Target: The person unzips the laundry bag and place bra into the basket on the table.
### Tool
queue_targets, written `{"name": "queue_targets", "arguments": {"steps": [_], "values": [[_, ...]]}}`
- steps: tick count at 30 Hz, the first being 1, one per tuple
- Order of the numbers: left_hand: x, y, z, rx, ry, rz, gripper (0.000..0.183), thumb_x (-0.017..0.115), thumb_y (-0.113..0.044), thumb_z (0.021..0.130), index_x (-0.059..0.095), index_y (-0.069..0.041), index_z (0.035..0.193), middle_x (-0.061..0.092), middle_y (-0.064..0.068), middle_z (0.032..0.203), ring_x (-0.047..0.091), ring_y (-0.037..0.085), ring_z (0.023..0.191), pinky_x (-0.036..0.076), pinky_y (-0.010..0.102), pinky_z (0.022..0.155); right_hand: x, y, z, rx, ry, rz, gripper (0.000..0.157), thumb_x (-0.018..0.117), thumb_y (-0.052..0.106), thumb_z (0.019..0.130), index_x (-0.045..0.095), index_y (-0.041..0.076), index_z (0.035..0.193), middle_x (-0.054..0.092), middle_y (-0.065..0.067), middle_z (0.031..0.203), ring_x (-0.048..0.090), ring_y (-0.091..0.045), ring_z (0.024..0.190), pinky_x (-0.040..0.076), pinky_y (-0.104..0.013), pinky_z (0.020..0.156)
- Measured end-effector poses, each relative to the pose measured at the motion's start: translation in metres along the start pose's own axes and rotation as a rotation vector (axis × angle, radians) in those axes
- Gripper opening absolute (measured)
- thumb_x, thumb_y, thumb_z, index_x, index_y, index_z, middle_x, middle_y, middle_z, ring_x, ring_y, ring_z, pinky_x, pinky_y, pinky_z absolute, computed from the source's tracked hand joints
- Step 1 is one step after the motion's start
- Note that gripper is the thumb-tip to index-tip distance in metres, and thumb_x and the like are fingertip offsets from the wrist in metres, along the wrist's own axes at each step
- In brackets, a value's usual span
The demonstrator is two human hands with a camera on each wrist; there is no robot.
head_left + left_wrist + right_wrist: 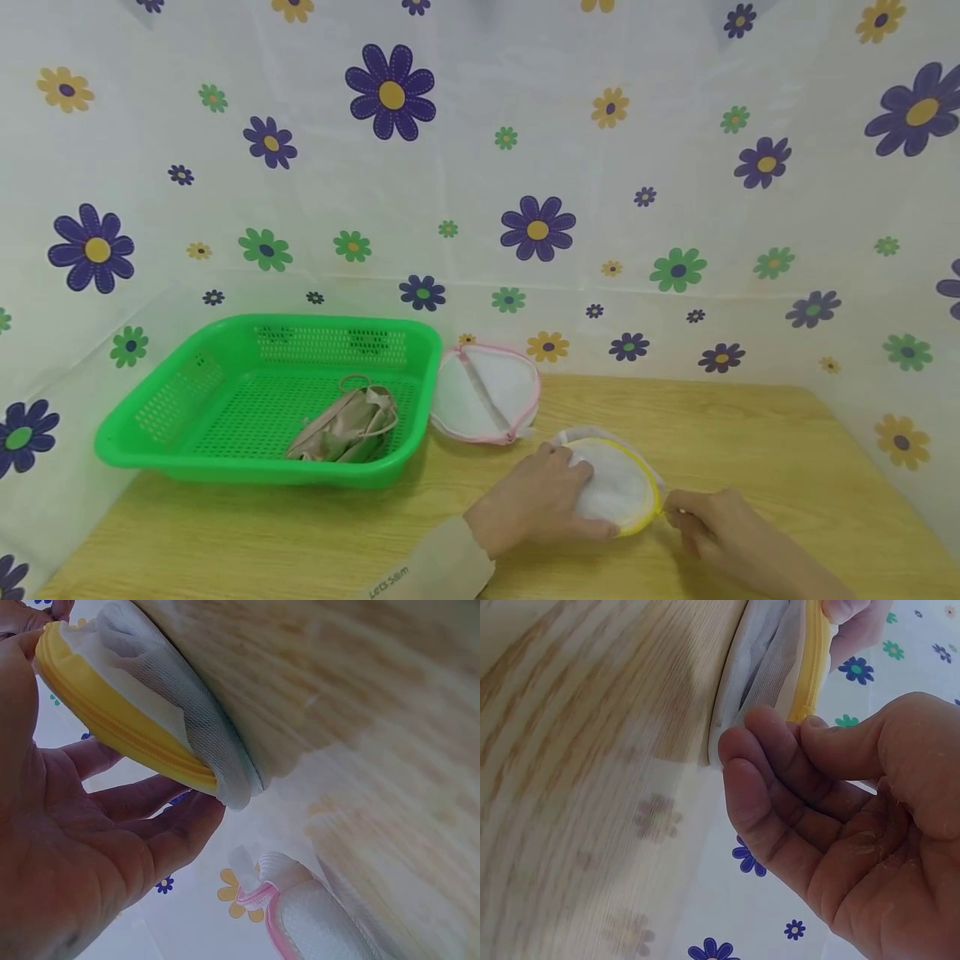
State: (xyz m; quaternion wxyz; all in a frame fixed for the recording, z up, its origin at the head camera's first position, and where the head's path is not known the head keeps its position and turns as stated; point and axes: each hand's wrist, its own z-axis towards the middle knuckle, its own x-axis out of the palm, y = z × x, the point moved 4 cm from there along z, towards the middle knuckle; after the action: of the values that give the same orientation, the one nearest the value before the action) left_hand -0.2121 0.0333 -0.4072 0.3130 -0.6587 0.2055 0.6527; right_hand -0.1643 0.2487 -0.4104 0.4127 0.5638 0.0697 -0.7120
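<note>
Mesh bag [613, 482], yellow-zipped, between the hands. Left hand [542, 502] grips its rim; right hand [718, 518] pinches the zip [120, 724] at its end. Best handled with left grip firm, right drawing evenly along the curve, fabric kept clear.

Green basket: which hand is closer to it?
Left. The left hand is to the right of the green basket, holding the yellow-edged bag. The right hand is farther right, pinching at that bag's right end.
</note>
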Motion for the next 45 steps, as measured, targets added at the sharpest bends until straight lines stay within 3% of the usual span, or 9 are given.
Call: {"name": "queue_targets", "arguments": {"steps": [15, 20, 27, 40, 45], "values": [[0.0010, -0.0006, 0.0007, -0.021, 0.029, -0.002, 0.068, 0.057, -0.075, 0.087, 0.066, -0.017, 0.121, 0.066, 0.005, 0.119, 0.058, 0.020, 0.104, 0.051, 0.029, 0.095, 0.0002, 0.0032, -0.0005, -0.082, -0.051, -0.001, 0.036, 0.067, -0.016, 0.080, 0.056, 0.019, 0.081, 0.045, 0.018, 0.063, 0.032, 0.015, 0.063, 0.028, -0.005, 0.051], [0.0009, -0.0009, 0.0002, -0.023, 0.029, 0.001, 0.068, 0.057, -0.076, 0.087, 0.067, -0.017, 0.120, 0.067, 0.005, 0.118, 0.058, 0.020, 0.105, 0.051, 0.029, 0.095, 0.0013, 0.0027, -0.0007, -0.045, -0.011, 0.023, 0.035, 0.065, -0.014, 0.083, 0.056, 0.019, 0.082, 0.045, 0.021, 0.065, 0.033, 0.014, 0.062, 0.030, -0.007, 0.051], [0.0005, -0.0012, 0.0004, -0.019, 0.019, 0.014, 0.068, 0.057, -0.076, 0.087, 0.067, -0.017, 0.119, 0.067, 0.005, 0.117, 0.058, 0.020, 0.103, 0.051, 0.029, 0.094, 0.0024, 0.0040, -0.0029, -0.010, 0.065, 0.109, 0.038, 0.061, -0.017, 0.077, 0.056, 0.019, 0.084, 0.045, 0.021, 0.068, 0.037, 0.013, 0.064, 0.035, -0.013, 0.052], [-0.0001, -0.0008, 0.0005, -0.019, 0.013, 0.010, 0.067, 0.058, -0.074, 0.087, 0.067, -0.016, 0.119, 0.066, 0.006, 0.117, 0.058, 0.021, 0.104, 0.052, 0.030, 0.094, 0.0048, 0.0025, -0.0014, 0.056, 0.118, 0.092, 0.035, 0.060, -0.014, 0.081, 0.056, 0.020, 0.083, 0.043, 0.023, 0.069, 0.035, 0.012, 0.062, 0.034, -0.015, 0.053], [-0.0006, -0.0007, 0.0009, -0.012, 0.010, 0.017, 0.067, 0.058, -0.074, 0.087, 0.067, -0.016, 0.119, 0.067, 0.006, 0.117, 0.059, 0.021, 0.104, 0.052, 0.029, 0.093, 0.0041, 0.0020, -0.0009, 0.017, 0.090, 0.077, 0.036, 0.060, -0.016, 0.078, 0.054, 0.020, 0.081, 0.042, 0.022, 0.067, 0.034, 0.013, 0.062, 0.034, -0.014, 0.052]]}}
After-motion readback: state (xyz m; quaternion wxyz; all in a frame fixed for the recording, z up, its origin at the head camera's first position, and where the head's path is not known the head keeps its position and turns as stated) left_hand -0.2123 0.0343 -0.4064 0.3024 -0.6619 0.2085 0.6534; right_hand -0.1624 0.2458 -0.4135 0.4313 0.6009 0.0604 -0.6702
